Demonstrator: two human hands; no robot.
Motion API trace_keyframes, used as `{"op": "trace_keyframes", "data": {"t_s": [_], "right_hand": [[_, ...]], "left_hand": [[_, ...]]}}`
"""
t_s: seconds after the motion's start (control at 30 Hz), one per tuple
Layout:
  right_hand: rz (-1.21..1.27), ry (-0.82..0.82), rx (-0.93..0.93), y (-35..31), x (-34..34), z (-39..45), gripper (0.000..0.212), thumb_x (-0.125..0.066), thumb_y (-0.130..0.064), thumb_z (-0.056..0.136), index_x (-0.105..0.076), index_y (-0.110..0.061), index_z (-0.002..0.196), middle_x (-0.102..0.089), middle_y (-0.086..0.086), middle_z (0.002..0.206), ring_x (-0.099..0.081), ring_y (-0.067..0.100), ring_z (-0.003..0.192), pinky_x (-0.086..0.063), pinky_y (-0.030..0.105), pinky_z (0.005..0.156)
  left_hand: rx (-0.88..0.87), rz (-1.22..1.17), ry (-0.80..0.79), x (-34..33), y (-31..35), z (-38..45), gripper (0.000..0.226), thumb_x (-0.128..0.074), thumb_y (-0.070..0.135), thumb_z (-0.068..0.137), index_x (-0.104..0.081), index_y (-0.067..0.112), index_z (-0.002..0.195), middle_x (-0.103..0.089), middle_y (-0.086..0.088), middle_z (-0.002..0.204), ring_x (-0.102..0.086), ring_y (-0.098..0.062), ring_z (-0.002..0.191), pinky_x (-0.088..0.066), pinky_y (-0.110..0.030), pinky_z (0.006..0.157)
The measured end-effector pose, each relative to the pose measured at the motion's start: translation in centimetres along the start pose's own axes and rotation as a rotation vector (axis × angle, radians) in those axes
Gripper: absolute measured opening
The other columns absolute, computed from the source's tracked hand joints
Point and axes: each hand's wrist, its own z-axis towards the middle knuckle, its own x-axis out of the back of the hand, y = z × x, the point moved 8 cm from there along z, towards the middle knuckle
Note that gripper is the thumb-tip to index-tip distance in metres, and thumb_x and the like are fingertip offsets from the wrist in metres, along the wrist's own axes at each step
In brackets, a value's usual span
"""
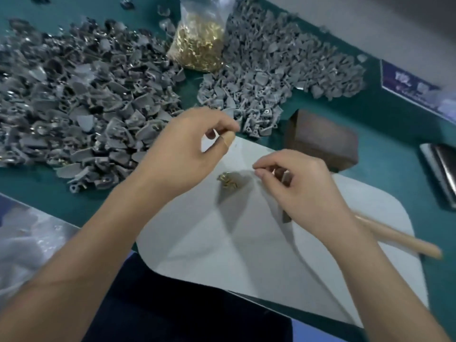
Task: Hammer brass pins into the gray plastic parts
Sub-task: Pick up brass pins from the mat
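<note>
My right hand (303, 191) is curled round a hammer near its dark metal head (286, 217). The wooden handle (404, 240) sticks out to the lower right, over the white mat (222, 243). The right thumb and forefinger tips meet at the hand's left; anything between them is too small to see. My left hand (190, 149) hovers above the mat's far edge, its fingers curled and the bandaged thumb tip against the forefinger, with nothing visible in the pinch. A small heap of brass pins (228, 181) lies on the mat between the hands.
Large piles of gray plastic parts lie at the left (74, 102) and at the back right (271, 67) on the green table. A clear bag of brass pins (199, 45) stands between them. A brown block (323, 141) and a metal object (441, 169) sit to the right.
</note>
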Motion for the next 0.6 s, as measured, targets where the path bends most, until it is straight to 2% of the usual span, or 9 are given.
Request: {"op": "trace_keyframes", "data": {"t_s": [0.07,0.13,0.2,0.3,0.4,0.43,0.5,0.6], "right_hand": [[0.013,-0.014,0.02,0.0,-0.4,-0.9,0.007,-0.076,-0.016,0.09,-0.078,-0.02,0.096,-0.07,-0.008,0.088,-0.062,0.011,0.082,-0.052,0.034,0.077],[0.009,-0.045,0.028,-0.5,-1.4,-1.4,0.012,-0.078,-0.029,0.089,-0.078,-0.023,0.098,-0.068,-0.008,0.088,-0.062,0.013,0.086,-0.052,0.041,0.077],[-0.02,-0.059,0.013,-0.9,-2.3,-1.6,0.017,-0.077,-0.039,0.088,-0.076,-0.027,0.1,-0.065,-0.01,0.091,-0.062,0.016,0.093,-0.048,0.039,0.079],[-0.099,-0.046,0.056,-2.0,-3.0,-1.5,0.01,-0.071,-0.032,0.093,-0.075,-0.028,0.101,-0.066,-0.01,0.097,-0.061,0.016,0.1,-0.031,0.029,0.069],[-0.173,-0.088,0.006,-2.2,-3.4,-1.1,0.011,-0.063,-0.032,0.098,-0.071,-0.033,0.105,-0.064,-0.01,0.105,-0.056,0.014,0.11,-0.021,0.038,0.068],[-0.208,-0.104,-0.016,-2.1,-3.5,-1.0,0.013,-0.059,-0.035,0.099,-0.069,-0.033,0.108,-0.061,-0.009,0.109,-0.054,0.014,0.114,-0.022,0.037,0.069],[-0.286,-0.152,-0.028,-2.1,-3.9,-0.8,0.02,-0.051,-0.041,0.103,-0.064,-0.033,0.116,-0.057,-0.009,0.115,-0.051,0.014,0.119,-0.022,0.037,0.071],[-0.364,-0.221,-0.021,-2.2,-4.2,-0.3,0.031,-0.041,-0.048,0.106,-0.058,-0.028,0.123,-0.055,-0.008,0.122,-0.049,0.014,0.121,-0.009,0.035,0.068]], "left_hand": [[-0.003,-0.005,-0.022,-1.1,0.3,0.1,0.016,-0.061,0.018,0.1,-0.072,0.023,0.11,-0.067,0.013,0.101,-0.057,-0.005,0.094,-0.034,-0.004,0.076],[-0.002,-0.004,-0.036,-1.7,0.4,0.2,0.016,-0.061,0.019,0.1,-0.072,0.025,0.108,-0.067,0.014,0.099,-0.057,-0.003,0.093,-0.034,-0.004,0.074],[-0.013,-0.001,-0.043,-1.8,0.5,0.3,0.015,-0.06,0.019,0.1,-0.073,0.025,0.107,-0.068,0.015,0.096,-0.057,0.0,0.091,-0.034,-0.004,0.073],[-0.04,0.011,-0.046,-1.7,0.9,0.8,0.016,-0.061,0.018,0.099,-0.073,0.024,0.106,-0.07,0.013,0.096,-0.06,-0.004,0.092,-0.035,-0.004,0.074],[-0.042,0.019,-0.069,-2.1,1.4,1.8,0.015,-0.062,0.019,0.098,-0.073,0.027,0.106,-0.07,0.015,0.097,-0.063,-0.004,0.095,-0.038,-0.004,0.076],[-0.041,0.025,-0.082,-2.4,1.6,2.2,0.015,-0.062,0.02,0.098,-0.073,0.028,0.105,-0.07,0.017,0.097,-0.063,-0.001,0.095,-0.039,-0.004,0.076],[-0.036,0.063,-0.108,-3.0,2.0,3.2,0.015,-0.061,0.024,0.099,-0.072,0.03,0.105,-0.069,0.02,0.096,-0.063,0.001,0.094,-0.043,-0.007,0.075],[-0.037,0.155,-0.139,-4.1,2.4,4.9,0.014,-0.063,0.026,0.097,-0.072,0.031,0.107,-0.067,0.02,0.096,-0.06,0.0,0.09,-0.052,-0.024,0.081]]}}
